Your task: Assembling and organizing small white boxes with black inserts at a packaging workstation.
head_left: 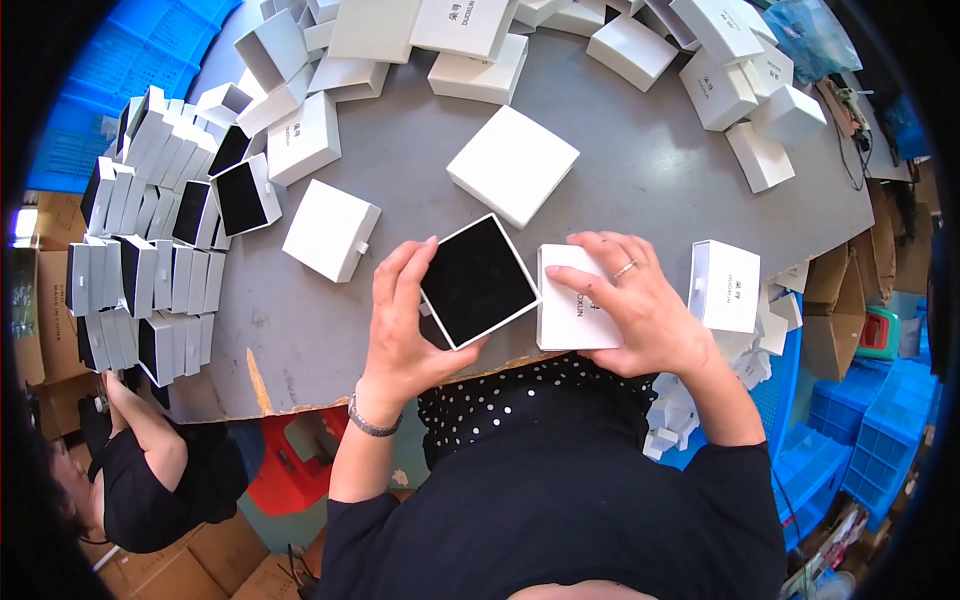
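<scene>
My left hand (402, 315) grips a square white box tray (480, 282) lined in black, its dark inside facing up. Close beside it, my right hand (635, 305) is closed round a white box sleeve (570, 315) with dark print on top. The tray's right corner meets or nearly meets the sleeve's left edge; I cannot tell if they touch. Just beyond them lies a plain white box (513, 165). Left of my left hand is another white box (330, 230) with a small pull tab, and right of my right hand stands a printed white box (725, 287).
Black-lined trays (150, 260) are stacked in rows along the grey table's (620, 190) left edge. White boxes (480, 75) pile up along the far side. Blue crates (870, 430) stand at the right, near a cardboard box (838, 305). Another person (150, 470) is at the lower left, by a red stool (295, 465).
</scene>
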`<move>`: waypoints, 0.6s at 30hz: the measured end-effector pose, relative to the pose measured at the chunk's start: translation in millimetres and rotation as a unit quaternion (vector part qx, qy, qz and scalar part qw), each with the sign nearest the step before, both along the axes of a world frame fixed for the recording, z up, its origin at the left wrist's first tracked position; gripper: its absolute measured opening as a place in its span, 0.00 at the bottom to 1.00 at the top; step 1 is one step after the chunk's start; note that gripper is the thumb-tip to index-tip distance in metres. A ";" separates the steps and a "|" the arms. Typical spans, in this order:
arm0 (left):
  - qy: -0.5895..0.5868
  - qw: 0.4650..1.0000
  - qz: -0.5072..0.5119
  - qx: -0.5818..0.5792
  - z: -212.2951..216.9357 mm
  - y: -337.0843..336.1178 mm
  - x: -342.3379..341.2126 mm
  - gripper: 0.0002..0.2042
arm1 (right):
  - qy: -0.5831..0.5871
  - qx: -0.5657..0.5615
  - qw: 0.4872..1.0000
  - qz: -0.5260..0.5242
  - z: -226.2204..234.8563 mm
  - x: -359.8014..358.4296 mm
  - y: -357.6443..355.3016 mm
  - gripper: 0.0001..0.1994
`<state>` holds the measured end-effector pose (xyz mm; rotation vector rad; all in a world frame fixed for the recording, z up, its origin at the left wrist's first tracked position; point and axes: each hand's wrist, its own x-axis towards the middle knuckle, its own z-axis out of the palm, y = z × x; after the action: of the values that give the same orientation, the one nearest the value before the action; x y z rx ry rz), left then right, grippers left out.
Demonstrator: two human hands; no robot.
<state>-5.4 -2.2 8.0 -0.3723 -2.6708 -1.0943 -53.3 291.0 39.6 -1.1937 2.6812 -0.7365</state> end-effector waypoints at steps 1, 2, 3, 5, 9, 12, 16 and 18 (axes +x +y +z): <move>-0.011 1.000 -0.002 0.014 -0.7 -1.6 2.3 0.49 | -0.004 0.001 1.000 0.000 -3.5 0.7 0.1 0.44; -0.021 1.000 -0.008 0.012 -4.0 -1.6 3.9 0.51 | -0.007 -0.046 0.999 -0.014 -9.1 1.2 -0.7 0.44; -0.029 0.999 -0.008 0.013 -3.8 -0.4 7.4 0.51 | -0.013 -0.094 0.995 -0.030 -12.7 4.6 -2.4 0.43; -0.037 0.997 -0.058 0.024 -1.4 5.2 13.7 0.50 | -0.018 -0.090 0.996 -0.010 -13.1 5.3 -9.1 0.44; -0.036 0.993 -0.101 0.056 0.2 -3.3 12.1 0.49 | -0.043 -0.136 0.989 0.045 -18.9 -11.9 -9.9 0.46; -0.038 0.991 -0.115 0.059 1.0 -9.9 8.7 0.49 | -0.036 -0.127 0.990 0.044 -16.7 -12.2 -11.3 0.46; -0.099 0.983 -0.128 0.086 -0.9 -13.3 12.0 0.50 | -0.012 -0.099 0.994 0.047 -17.4 -8.7 -8.9 0.44; -0.114 0.977 -0.154 0.092 0.0 -7.4 5.3 0.49 | -0.008 -0.098 0.992 0.073 -15.9 -12.8 -12.1 0.43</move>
<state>-0.1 -9.7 8.1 -0.6793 -2.7338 -1.5483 -66.1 278.9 23.7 -1.4050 2.5220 -0.9986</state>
